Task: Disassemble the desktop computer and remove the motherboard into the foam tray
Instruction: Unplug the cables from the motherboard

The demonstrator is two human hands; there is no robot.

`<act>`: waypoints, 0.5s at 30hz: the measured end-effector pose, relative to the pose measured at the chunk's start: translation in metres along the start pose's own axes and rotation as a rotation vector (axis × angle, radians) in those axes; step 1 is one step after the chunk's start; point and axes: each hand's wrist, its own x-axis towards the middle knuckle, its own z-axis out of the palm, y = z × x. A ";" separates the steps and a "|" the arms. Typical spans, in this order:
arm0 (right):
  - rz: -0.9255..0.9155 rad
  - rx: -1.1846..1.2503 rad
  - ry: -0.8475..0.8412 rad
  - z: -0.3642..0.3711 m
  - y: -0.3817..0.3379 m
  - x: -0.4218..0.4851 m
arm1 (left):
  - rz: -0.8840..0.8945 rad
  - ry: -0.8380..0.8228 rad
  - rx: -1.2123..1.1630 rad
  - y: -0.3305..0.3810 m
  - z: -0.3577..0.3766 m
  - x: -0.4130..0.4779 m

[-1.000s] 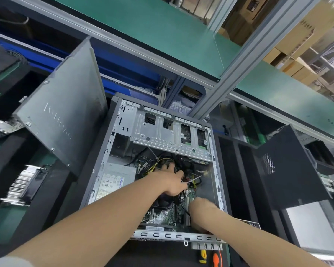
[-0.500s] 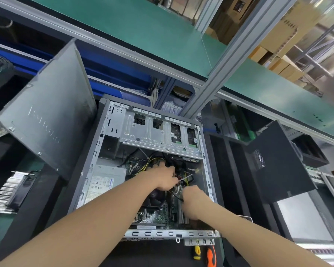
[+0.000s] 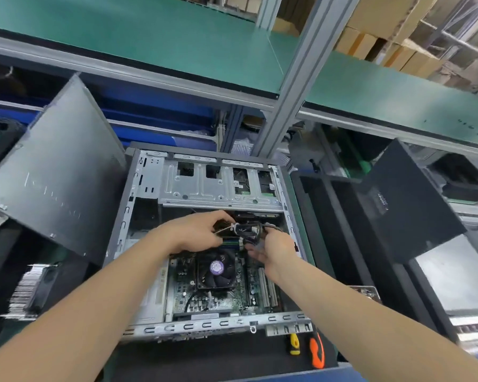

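Observation:
The open desktop case [image 3: 149, 199] lies on its side in front of me. The green motherboard [image 3: 226, 299] sits in its floor, with a black CPU fan [image 3: 216, 268] on it. My left hand [image 3: 196, 232] grips a bundle of black cables [image 3: 247, 230] lifted above the board, just below the silver drive cage [image 3: 204, 186]. My right hand [image 3: 273, 249] holds the same bundle from the right, its fingers curled around the wires. The ends of the cables are hidden by my fingers.
A grey side panel [image 3: 58, 183] leans at the left, and a black panel [image 3: 406, 205] leans at the right. A yellow-handled tool [image 3: 294, 344] and an orange-handled tool [image 3: 316, 354] lie in front of the case. A finned heatsink [image 3: 25, 290] sits at the left.
Both hands have risen from deep in the case, lifting the cable bundle above the motherboard. The CPU fan has come into view. The camera has moved closer.

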 end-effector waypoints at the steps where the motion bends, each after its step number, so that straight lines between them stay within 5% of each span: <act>1: 0.021 0.095 -0.013 0.002 0.001 0.000 | 0.012 0.026 0.107 0.000 0.001 0.000; 6: -0.050 0.168 -0.019 0.003 0.006 0.004 | 0.006 0.209 0.122 -0.001 -0.002 -0.002; 11: 0.123 0.183 -0.170 -0.004 0.010 0.002 | 0.019 0.073 0.172 -0.013 -0.015 -0.013; 15: 0.126 0.195 -0.192 -0.012 0.007 0.008 | 0.010 0.226 0.335 -0.021 -0.012 -0.013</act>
